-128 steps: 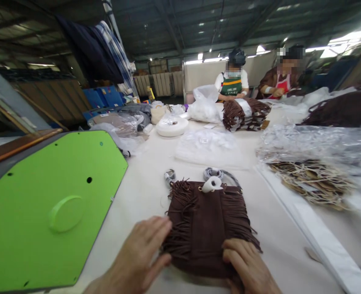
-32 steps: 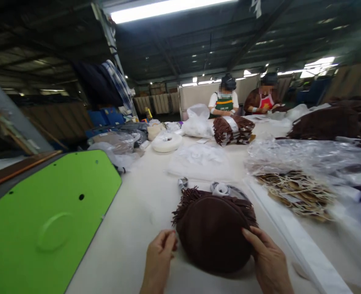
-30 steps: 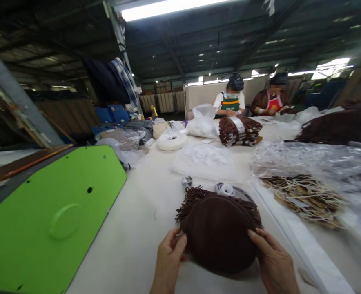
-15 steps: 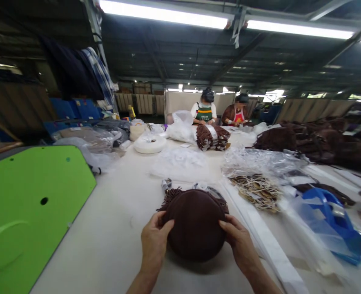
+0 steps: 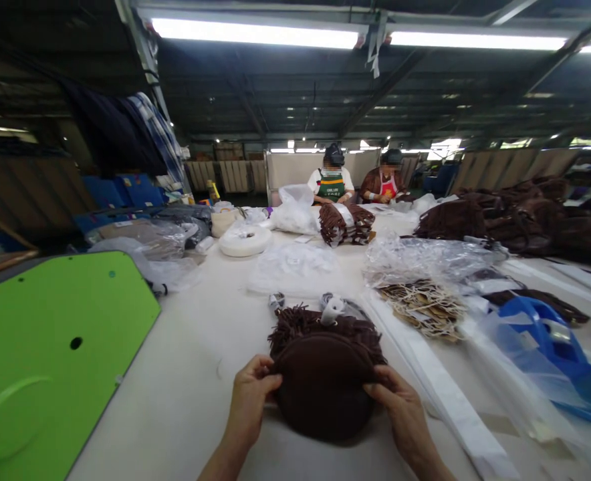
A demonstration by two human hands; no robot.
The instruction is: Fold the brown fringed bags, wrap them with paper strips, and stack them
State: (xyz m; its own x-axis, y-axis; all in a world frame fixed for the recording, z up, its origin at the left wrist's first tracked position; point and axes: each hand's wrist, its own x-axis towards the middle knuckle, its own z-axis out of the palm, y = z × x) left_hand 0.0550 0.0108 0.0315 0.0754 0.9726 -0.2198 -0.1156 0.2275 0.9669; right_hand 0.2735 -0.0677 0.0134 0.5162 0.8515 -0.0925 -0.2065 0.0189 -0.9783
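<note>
A round dark brown bag (image 5: 325, 387) with fringe (image 5: 300, 324) along its far side is held low over the near part of the white table (image 5: 185, 401). My left hand (image 5: 253, 391) pinches its left edge, thumb on the near face and fingers behind. On the opposite edge, my right hand (image 5: 393, 394) grips the bag the same way. Beyond the fringe lie a white wrapped piece (image 5: 332, 308) and some small wrapped metal-looking parts (image 5: 276, 300). The bag's underside and far face are hidden.
At left stands a green panel (image 5: 49, 361). To the right are a blue tape dispenser (image 5: 551, 347), tags with strings (image 5: 426, 307) and clear plastic bags (image 5: 426, 260). Farther back are a white roll (image 5: 245, 239), a brown fringed bundle (image 5: 346, 224), brown goods (image 5: 516, 214) and two people (image 5: 331, 184).
The bag's upper edge has tipped toward me, so more of the fringe and the white wrapped piece behind it show. Both hands keep their hold, slightly lower in view.
</note>
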